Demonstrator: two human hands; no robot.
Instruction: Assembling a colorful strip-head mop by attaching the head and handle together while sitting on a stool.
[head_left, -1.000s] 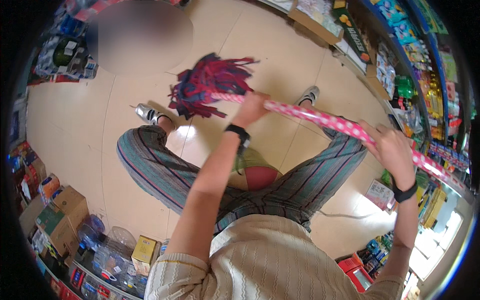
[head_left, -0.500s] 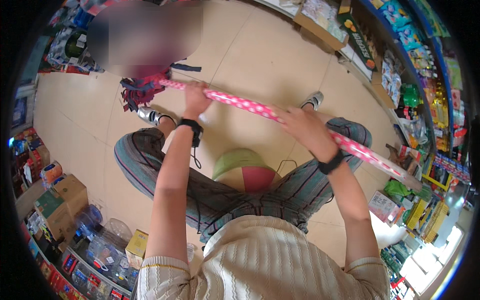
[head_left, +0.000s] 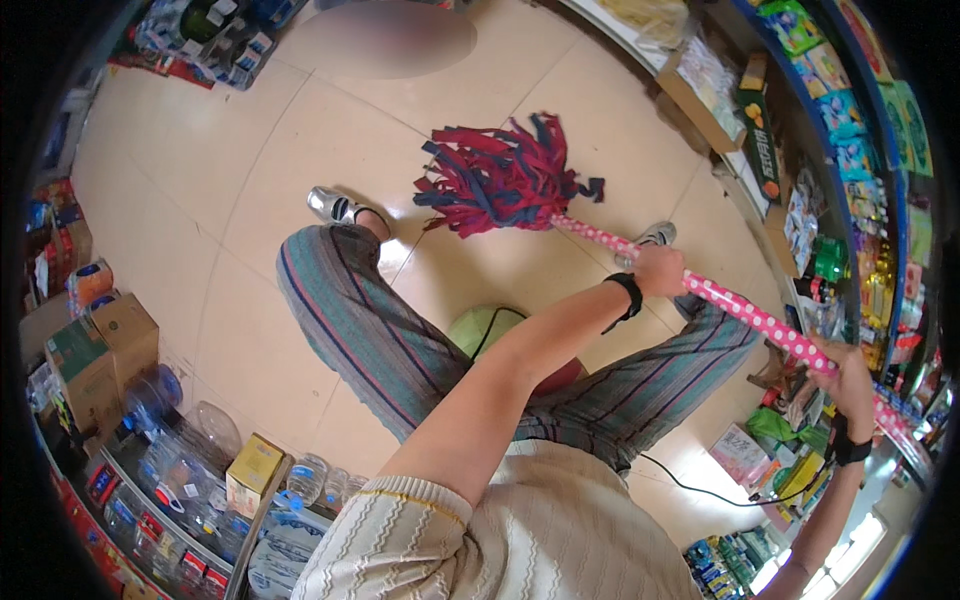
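Observation:
A rag mop (head_left: 500, 178) spreads its dark red and navy cloth strips ahead of me, over the tiled floor between my feet. Its pink handle with white dots slants down to the right across my front. My left hand (head_left: 658, 270) is wrapped round the handle partway along it, the forearm crossing in front of my body. Farther up the handle, at the right, my right hand (head_left: 848, 378) also grips it. The handle's end runs past that hand toward the shelves, where it is hard to make out.
Below me is a round green and red seat (head_left: 482, 328), mostly covered by my arm. Stocked shelves (head_left: 850, 150) curve along the right. Cardboard boxes (head_left: 128, 335), a yellow box (head_left: 252, 475) and plastic bottles (head_left: 308, 478) stand at the left. Beige floor tiles (head_left: 250, 150) lie ahead.
The mop head has swung from the far left to the middle, and its strips show more fully. Both hands have shifted right with the handle, still gripping it. My view has turned too.

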